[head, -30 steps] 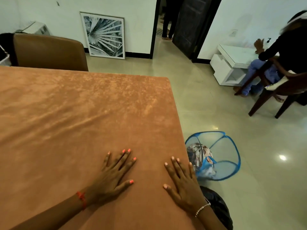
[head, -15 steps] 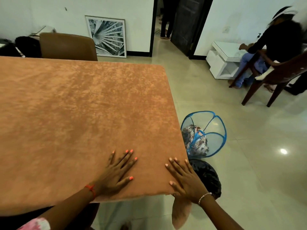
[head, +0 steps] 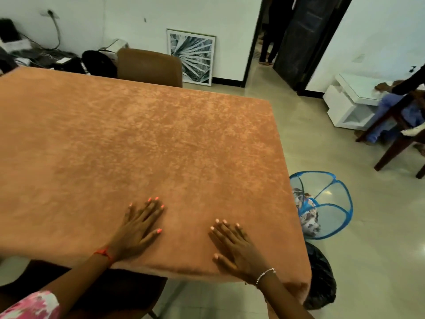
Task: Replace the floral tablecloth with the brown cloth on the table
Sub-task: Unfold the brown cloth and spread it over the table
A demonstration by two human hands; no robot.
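- Plush brown cloth (head: 147,143) covers the table.
- Left hand (head: 135,229) and right hand (head: 236,247) press flat near its front edge, fingers spread.
- Crumpled floral tablecloth (head: 307,215) lies in blue mesh hamper (head: 331,201) on the floor.

The left hand (head: 138,229) lies flat, palm down, fingers straight and a little spread. The right hand (head: 236,248) lies flat the same way, near it, not touching. Both forearms reach forward.

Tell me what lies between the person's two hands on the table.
Nothing but fabric: in the head view, only a bare stretch of the brown velvety cloth separates the left hand from the right hand, both resting flat on it.
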